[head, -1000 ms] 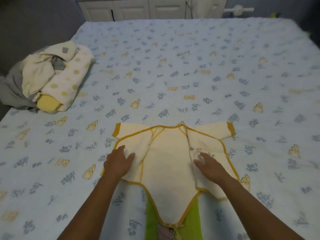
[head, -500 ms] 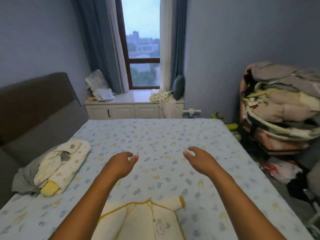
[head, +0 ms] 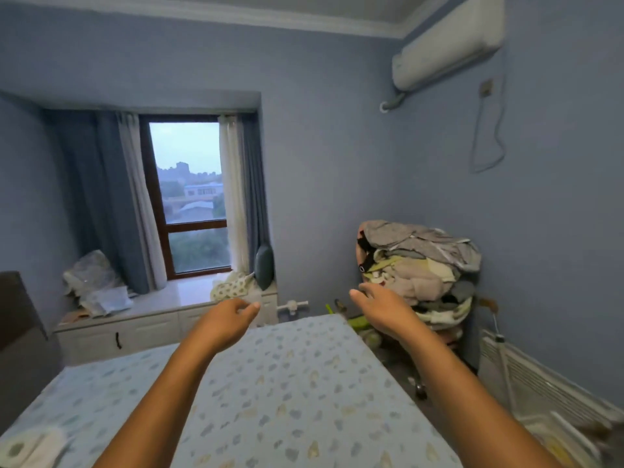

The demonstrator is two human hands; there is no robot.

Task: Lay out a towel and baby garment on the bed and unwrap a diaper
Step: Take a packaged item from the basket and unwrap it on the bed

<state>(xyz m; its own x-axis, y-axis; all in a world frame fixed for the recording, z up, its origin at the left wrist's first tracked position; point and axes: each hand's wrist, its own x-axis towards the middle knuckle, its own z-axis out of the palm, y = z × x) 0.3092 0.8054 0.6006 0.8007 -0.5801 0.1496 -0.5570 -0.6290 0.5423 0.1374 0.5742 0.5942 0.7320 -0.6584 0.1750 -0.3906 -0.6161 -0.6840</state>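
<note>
Both hands are hanging in the air above the far end of the bed [head: 287, 383], the left hand [head: 229, 319] and the right hand [head: 381, 307] each loosely open and holding nothing. A heap of clothes [head: 422, 275] is sitting at the far right. Packets [head: 94, 288] are lying on the window ledge [head: 162, 305]. Neither towel, garment nor diaper is showing; a blurred spotted cloth [head: 30, 447] is cut off at the near left.

Home bedroom: patterned bed [head: 287, 376], curtained window [head: 190, 197], piled clothes [head: 422, 265].
</note>
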